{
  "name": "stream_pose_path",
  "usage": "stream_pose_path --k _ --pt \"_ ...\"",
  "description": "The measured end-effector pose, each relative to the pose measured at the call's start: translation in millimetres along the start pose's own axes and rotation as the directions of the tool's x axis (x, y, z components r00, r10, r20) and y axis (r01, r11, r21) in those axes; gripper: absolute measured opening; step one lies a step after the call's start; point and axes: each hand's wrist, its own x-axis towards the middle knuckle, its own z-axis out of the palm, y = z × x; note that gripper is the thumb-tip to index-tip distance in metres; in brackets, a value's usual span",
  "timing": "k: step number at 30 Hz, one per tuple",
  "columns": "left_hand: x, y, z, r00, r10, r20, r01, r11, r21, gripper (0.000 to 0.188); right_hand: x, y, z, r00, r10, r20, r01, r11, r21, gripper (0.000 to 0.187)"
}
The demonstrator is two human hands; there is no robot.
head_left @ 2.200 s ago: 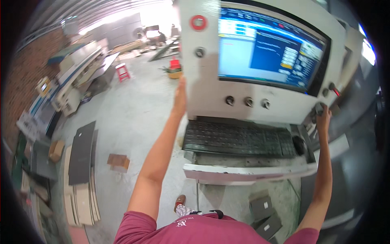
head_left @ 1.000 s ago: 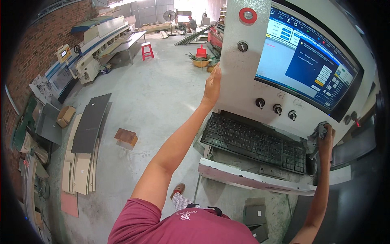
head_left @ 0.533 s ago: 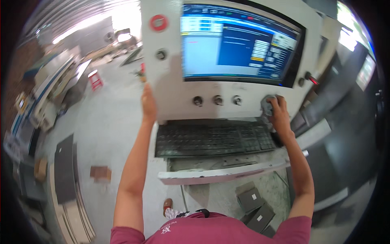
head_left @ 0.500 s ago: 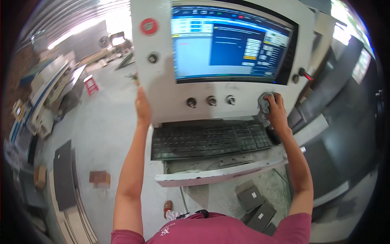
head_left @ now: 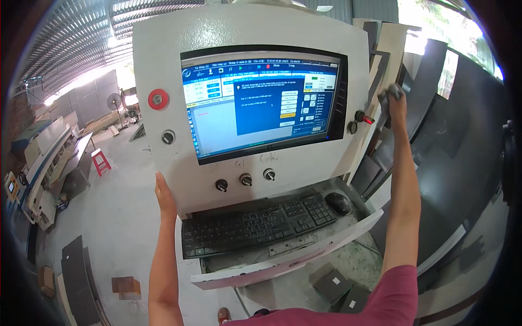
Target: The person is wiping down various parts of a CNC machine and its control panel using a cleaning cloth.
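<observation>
At the console's (head_left: 191, 180) left edge my left hand (head_left: 165, 198) is resting open, my right hand (head_left: 399, 104) gripping a soft-looking grey rag (head_left: 385, 98), best bunched.

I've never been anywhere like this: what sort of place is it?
Probably a workshop or small factory: there's a control cabinet, a long machine at left and a corrugated roof overhead.

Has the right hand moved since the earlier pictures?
Yes: the right hand moved up and rightward, from below the red-tipped switch to above and right of it.
</observation>
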Motion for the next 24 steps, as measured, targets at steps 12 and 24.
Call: stream_pose_path --k 12,24 --pt "-3 3 3 0.999 -0.008 0.04 0.006 0.999 0.046 0.065 37 -152 125 0.993 -0.092 -0.07 0.069 0.957 -0.283 0.043" --pt "-11 21 14 0.999 0.046 -0.006 -0.045 0.992 0.121 0.059 -151 -350 196 0.472 -0.88 -0.054 0.881 0.473 -0.025 0.052"
